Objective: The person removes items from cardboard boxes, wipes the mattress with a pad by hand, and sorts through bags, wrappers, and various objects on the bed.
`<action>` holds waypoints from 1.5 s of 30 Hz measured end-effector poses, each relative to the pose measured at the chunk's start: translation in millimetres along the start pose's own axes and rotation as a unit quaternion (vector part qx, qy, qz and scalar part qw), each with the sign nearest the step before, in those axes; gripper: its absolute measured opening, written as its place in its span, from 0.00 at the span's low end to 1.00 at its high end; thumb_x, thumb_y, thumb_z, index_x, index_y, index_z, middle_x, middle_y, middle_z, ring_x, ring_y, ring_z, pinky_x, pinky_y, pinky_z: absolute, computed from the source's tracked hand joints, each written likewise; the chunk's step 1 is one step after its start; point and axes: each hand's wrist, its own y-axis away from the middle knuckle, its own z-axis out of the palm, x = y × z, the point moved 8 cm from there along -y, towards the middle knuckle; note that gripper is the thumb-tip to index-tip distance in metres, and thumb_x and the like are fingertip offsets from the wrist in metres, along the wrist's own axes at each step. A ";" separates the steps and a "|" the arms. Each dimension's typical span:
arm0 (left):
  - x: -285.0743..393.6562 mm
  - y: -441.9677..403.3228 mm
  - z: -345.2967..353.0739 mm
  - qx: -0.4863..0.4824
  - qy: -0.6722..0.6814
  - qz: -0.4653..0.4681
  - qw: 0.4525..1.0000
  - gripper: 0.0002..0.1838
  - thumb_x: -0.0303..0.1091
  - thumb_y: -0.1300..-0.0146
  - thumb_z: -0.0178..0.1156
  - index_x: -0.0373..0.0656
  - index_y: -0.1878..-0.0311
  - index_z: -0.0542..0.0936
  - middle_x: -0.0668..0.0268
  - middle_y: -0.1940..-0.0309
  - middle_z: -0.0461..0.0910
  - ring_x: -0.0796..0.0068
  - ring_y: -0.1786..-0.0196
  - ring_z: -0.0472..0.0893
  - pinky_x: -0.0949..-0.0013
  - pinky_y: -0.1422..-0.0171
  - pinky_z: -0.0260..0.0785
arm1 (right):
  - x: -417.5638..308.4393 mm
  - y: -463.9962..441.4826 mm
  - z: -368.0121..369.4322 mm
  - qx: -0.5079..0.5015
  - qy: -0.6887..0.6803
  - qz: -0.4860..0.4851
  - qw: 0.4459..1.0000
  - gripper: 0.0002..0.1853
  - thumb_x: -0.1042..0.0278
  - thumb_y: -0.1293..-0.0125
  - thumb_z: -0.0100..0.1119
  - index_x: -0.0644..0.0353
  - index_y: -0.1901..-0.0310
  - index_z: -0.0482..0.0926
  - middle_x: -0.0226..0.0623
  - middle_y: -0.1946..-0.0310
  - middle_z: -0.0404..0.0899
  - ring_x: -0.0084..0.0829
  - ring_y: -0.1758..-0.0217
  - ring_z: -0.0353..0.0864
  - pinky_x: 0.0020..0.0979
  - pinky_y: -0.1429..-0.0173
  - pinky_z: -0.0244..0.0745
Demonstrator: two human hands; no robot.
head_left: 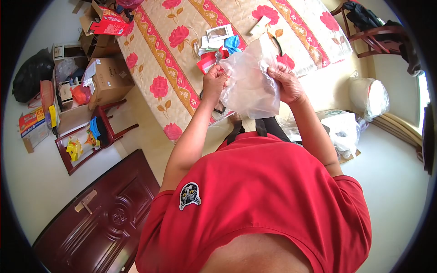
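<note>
A clear plastic bag (251, 86) is stretched between my two hands, above the near edge of the bed. My left hand (215, 83) pinches its left edge with the fingers closed. On the opposite edge, my right hand (287, 83) grips the plastic between thumb and fingers. The bag looks thin and crumpled, and I cannot make out anything inside it. Just behind my left hand lie a red box (207, 62), a blue crumpled piece (232, 44) and a white box with a window (220, 33). A white tube-like pack (260, 25) lies beyond the bag.
The bed carries a flowered cover (159, 86). Cardboard boxes (111, 82) and a wooden chair (107, 125) stand at left, near a dark red door (104, 214). To the right are white plastic bags (341, 132), a wrapped round bundle (371, 95) and another chair (378, 36).
</note>
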 end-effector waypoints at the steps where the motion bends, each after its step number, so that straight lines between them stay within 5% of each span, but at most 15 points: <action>1: 1.0 -0.6 -0.2 0.008 0.007 0.002 1.000 0.07 0.28 0.41 0.58 0.41 0.59 0.77 0.75 0.79 0.73 0.90 0.81 0.66 0.84 0.78 0.59 | 1.9 -0.7 0.7 -0.014 -0.003 0.010 1.000 0.10 0.67 0.41 0.61 0.61 0.59 0.78 0.30 0.65 0.80 0.20 0.65 0.79 0.25 0.59 0.75; 6: -0.5 -8.3 -4.0 0.028 0.039 0.012 0.999 0.06 0.31 0.40 0.59 0.41 0.61 0.79 0.74 0.77 0.75 0.89 0.79 0.68 0.83 0.75 0.62 | 10.6 -0.5 7.7 -0.050 0.019 0.039 0.998 0.11 0.67 0.40 0.60 0.61 0.58 0.78 0.28 0.67 0.80 0.18 0.66 0.77 0.24 0.60 0.74; 9: 5.5 -12.6 -26.4 0.076 -0.066 0.042 0.994 0.06 0.32 0.40 0.58 0.40 0.63 0.79 0.74 0.76 0.76 0.87 0.78 0.70 0.81 0.72 0.64 | -29.1 2.0 -13.6 0.054 0.146 -0.081 0.985 0.11 0.67 0.38 0.58 0.62 0.57 0.78 0.27 0.68 0.79 0.18 0.68 0.77 0.24 0.62 0.74; 11: 10.2 -15.9 -54.4 0.092 -0.073 0.052 0.992 0.06 0.32 0.40 0.58 0.39 0.64 0.78 0.73 0.76 0.76 0.86 0.76 0.71 0.79 0.70 0.65 | -75.2 7.5 -44.6 0.177 0.145 -0.146 0.963 0.11 0.65 0.37 0.57 0.62 0.58 0.80 0.23 0.73 0.76 0.15 0.74 0.72 0.19 0.70 0.68; 13: 17.6 -16.6 -67.9 0.089 -0.113 0.078 0.987 0.06 0.31 0.40 0.58 0.39 0.65 0.78 0.73 0.76 0.76 0.86 0.75 0.71 0.79 0.68 0.66 | -107.6 8.4 -84.3 0.215 0.362 -0.145 0.895 0.11 0.63 0.37 0.57 0.61 0.61 0.81 0.20 0.78 0.71 0.11 0.79 0.64 0.16 0.77 0.58; 14: 23.0 -15.7 -67.4 0.078 -0.148 0.098 0.981 0.06 0.31 0.40 0.58 0.38 0.65 0.78 0.72 0.76 0.76 0.86 0.75 0.71 0.79 0.67 0.66 | -107.4 9.3 -85.9 0.239 0.357 -0.134 0.893 0.11 0.60 0.37 0.58 0.60 0.63 0.82 0.18 0.81 0.66 0.10 0.81 0.58 0.16 0.78 0.51; 16: 25.1 -15.3 -64.5 0.044 -0.174 0.095 0.979 0.08 0.35 0.36 0.55 0.41 0.61 0.76 0.74 0.71 0.75 0.85 0.72 0.73 0.78 0.65 0.68 | -109.1 5.2 -97.2 0.256 0.375 -0.123 0.883 0.11 0.60 0.37 0.58 0.59 0.63 0.82 0.19 0.81 0.66 0.11 0.80 0.59 0.16 0.78 0.52; 19: 35.6 -1.1 -46.1 0.026 0.110 -0.035 0.993 0.08 0.36 0.34 0.53 0.42 0.60 0.74 0.72 0.70 0.75 0.82 0.71 0.75 0.75 0.65 0.71 | -105.0 -7.1 -112.3 0.273 0.374 -0.120 0.878 0.11 0.60 0.37 0.58 0.59 0.62 0.82 0.18 0.81 0.67 0.11 0.80 0.60 0.16 0.77 0.54; 22: 36.7 2.6 -47.6 0.055 0.177 -0.058 0.981 0.08 0.35 0.32 0.49 0.41 0.57 0.71 0.69 0.71 0.74 0.80 0.69 0.74 0.75 0.64 0.70 | -97.2 -11.1 -107.1 0.277 0.387 -0.145 0.868 0.11 0.60 0.37 0.58 0.59 0.61 0.82 0.18 0.79 0.69 0.11 0.79 0.61 0.16 0.75 0.56; 26: 22.4 -7.3 -73.2 0.207 0.157 -0.004 0.966 0.07 0.34 0.32 0.48 0.42 0.61 0.70 0.72 0.72 0.72 0.84 0.72 0.70 0.77 0.67 0.67 | -85.1 -14.0 -85.6 0.247 0.422 -0.136 0.861 0.12 0.60 0.36 0.57 0.59 0.60 0.83 0.20 0.72 0.76 0.11 0.73 0.65 0.16 0.68 0.64; 31: 72.3 0.6 -91.3 0.273 -0.168 0.250 0.914 0.06 0.34 0.31 0.48 0.42 0.59 0.70 0.73 0.74 0.68 0.84 0.73 0.66 0.78 0.70 0.62 | -71.3 -19.6 -84.5 0.240 0.382 -0.125 0.884 0.13 0.58 0.37 0.58 0.59 0.61 0.83 0.21 0.72 0.76 0.12 0.72 0.66 0.17 0.68 0.65; 36: 84.4 4.5 -109.3 0.322 -0.098 0.224 0.915 0.09 0.35 0.33 0.53 0.39 0.59 0.70 0.71 0.72 0.70 0.82 0.69 0.68 0.76 0.64 0.64 | -63.4 -26.8 -71.1 0.196 0.387 -0.156 0.888 0.12 0.62 0.37 0.58 0.62 0.60 0.82 0.29 0.70 0.79 0.18 0.66 0.71 0.24 0.59 0.68; 41: 62.3 4.1 -129.6 0.385 0.024 0.177 0.905 0.11 0.38 0.32 0.50 0.39 0.58 0.70 0.70 0.67 0.71 0.82 0.64 0.68 0.76 0.60 0.64 | -80.5 -24.6 -45.5 0.181 0.535 -0.292 0.772 0.08 0.69 0.44 0.62 0.55 0.62 0.84 0.31 0.70 0.75 0.26 0.61 0.72 0.27 0.58 0.68; 45: 22.2 -5.2 -137.4 0.305 0.092 0.058 0.946 0.09 0.40 0.33 0.50 0.44 0.60 0.69 0.70 0.74 0.70 0.80 0.77 0.69 0.76 0.74 0.66 | -97.2 0.9 2.6 0.253 0.623 -0.428 0.604 0.12 0.80 0.51 0.62 0.53 0.64 0.84 0.33 0.69 0.73 0.31 0.63 0.74 0.28 0.61 0.71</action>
